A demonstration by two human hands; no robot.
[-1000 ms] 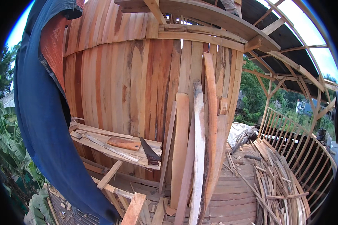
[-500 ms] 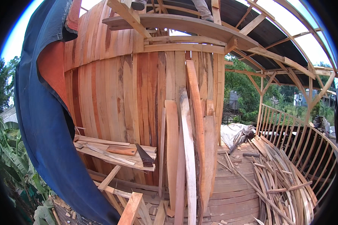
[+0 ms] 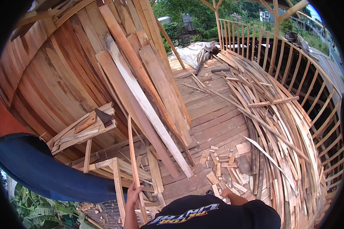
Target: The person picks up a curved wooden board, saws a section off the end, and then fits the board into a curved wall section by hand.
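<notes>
Right hand (image 3: 226,193) is mostly hidden behind the black shirt (image 3: 210,212), so can't tell if its fingers are curled or spread. Wood offcuts (image 3: 223,164) lie scattered just past it. Left hand (image 3: 133,194) has its fingers wrapped round a thin wooden slat (image 3: 133,160). The slat stands nearly upright, long axis running up from the fingers toward the leaning planks (image 3: 141,95), lower end cut off behind the hand.

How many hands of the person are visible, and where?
2. The left hand grips a thin wooden strip at lower centre; the right hand, partly hidden, is beside wood offcuts.
</notes>
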